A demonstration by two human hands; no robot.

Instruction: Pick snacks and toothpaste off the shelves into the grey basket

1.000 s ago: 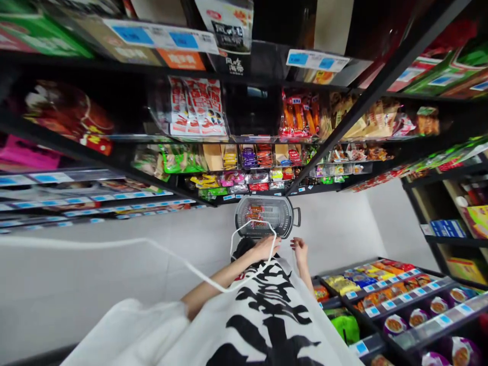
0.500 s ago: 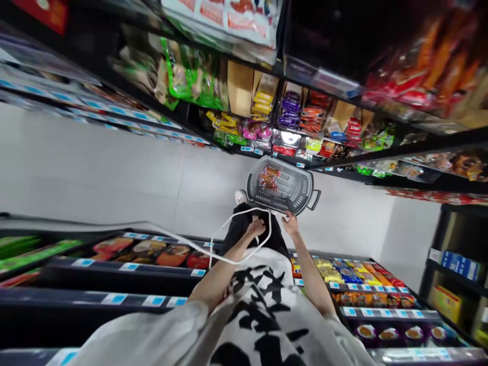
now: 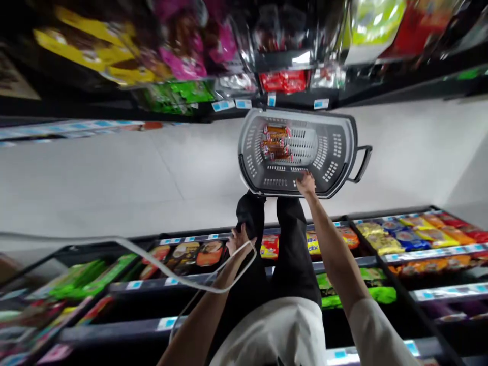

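A grey plastic shopping basket (image 3: 335,175) stands on the floor in front of my feet, its black handle sticking out on the right. Inside, toward its left side, lie several orange-brown snack packs (image 3: 275,142) with red ends. My right hand (image 3: 306,184) reaches over the basket's near rim, fingers stretched inward and holding nothing that I can see. Beside my left knee is my left hand (image 3: 240,241), its fingers apart and empty. A white cable (image 3: 160,264) loops across my left wrist and forearm.
Shelves of bagged snacks (image 3: 284,81) run close behind the basket. On my side, another rack holds yellow and blue packets (image 3: 406,245) at right and dark food trays (image 3: 209,253) at left. Pale tiled floor (image 3: 133,173) runs between them.
My view has dropped closer to the basket as I bend down. My right hand has moved forward over the basket's near rim. My left hand has opened its fingers by the knee.
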